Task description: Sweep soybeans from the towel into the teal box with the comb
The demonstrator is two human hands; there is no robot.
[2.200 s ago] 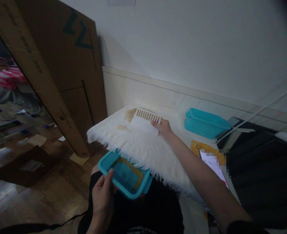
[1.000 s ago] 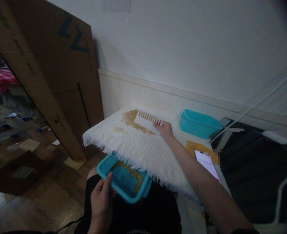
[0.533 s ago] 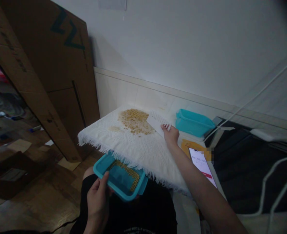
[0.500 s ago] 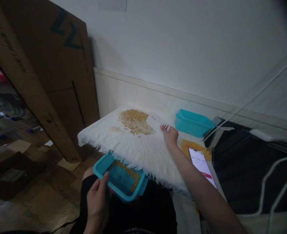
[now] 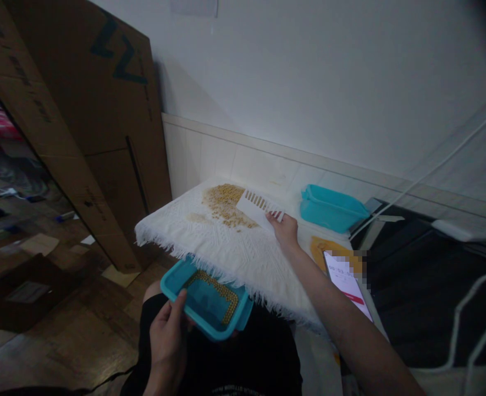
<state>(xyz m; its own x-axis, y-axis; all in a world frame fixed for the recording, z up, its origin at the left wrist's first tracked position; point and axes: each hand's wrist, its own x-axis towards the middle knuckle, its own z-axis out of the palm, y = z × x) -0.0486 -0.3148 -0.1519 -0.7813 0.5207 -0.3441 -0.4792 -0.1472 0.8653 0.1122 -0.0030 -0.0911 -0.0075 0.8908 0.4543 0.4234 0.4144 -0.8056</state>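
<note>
Dim room — white wall (image 5: 309, 71), wooden floor (image 5: 61, 341), leaning cardboard box (image 5: 82, 110).

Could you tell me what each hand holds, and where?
The left hand grips the teal tray by its near rim; the right hand holds the white slotted scraper by its right end.

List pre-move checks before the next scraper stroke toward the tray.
1. Right hand grips the scraper: ok.
2. Scraper sits at the right edge of the bean pile: ok.
3. Scraper edge flat on the cloth: cannot tell.
4. Left hand holds the teal tray just below the cloth's near fringe: ok.
5. Tray has room; beans cover only part of its floor: ok.
6. Phone lies right of the cloth, off the likely path: ok.
</note>
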